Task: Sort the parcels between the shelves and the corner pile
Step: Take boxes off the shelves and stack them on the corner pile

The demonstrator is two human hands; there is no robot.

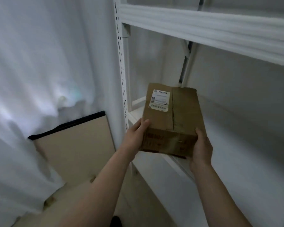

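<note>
Cardboard parcel (pixel 172 118) could tip off the shelf (pixel 236 136) if you release now, because its near end overhangs the front edge by the shelf's left corner, gripped between your left hand (pixel 136 133) at its near-left corner and your right hand (pixel 202 145) curled round its near-right corner.

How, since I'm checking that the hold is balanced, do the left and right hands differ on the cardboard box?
The left hand grips the near left corner of the cardboard box with its thumb over the top edge. The right hand cups the near right corner from lower down, with its thumb up the side. The left hand sits higher than the right hand. Both hold the cardboard box by its near end.
</note>
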